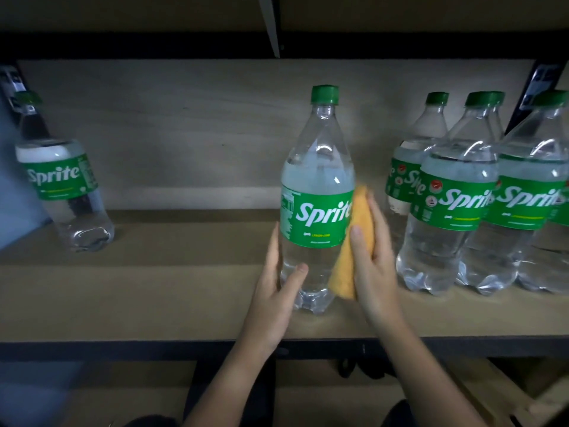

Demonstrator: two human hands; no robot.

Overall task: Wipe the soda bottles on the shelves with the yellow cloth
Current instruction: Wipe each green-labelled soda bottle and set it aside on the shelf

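- Here, one Sprite bottle [317, 192] stands up straight in the middle of the wooden shelf [154, 291], near the front edge.
- The bottle is see-through, with a green cap and a green label.
- The left hand [274, 291] holds the low part of the bottle on its left side. The fingers go round the back and the thumb lies across the front.
- The right hand [369, 257] holds the yellow cloth [354, 241] and presses it flat on the right side of the bottle.
- The thumb sits on the front of the cloth and the fingers wrap round its other side, so the cloth is squeezed between them.
- The cloth touches the bottle from the label down almost to the bottom.
- A bunch of other Sprite bottles [455, 195] stands close together on the right side of the same shelf. They are just beside the right hand but do not touch the held bottle.
- One more Sprite bottle [61, 180] stands alone far off on the left. It looks blurry and tipped in the wide view.
- A dark metal bar [123, 349] runs along the front of the shelf.
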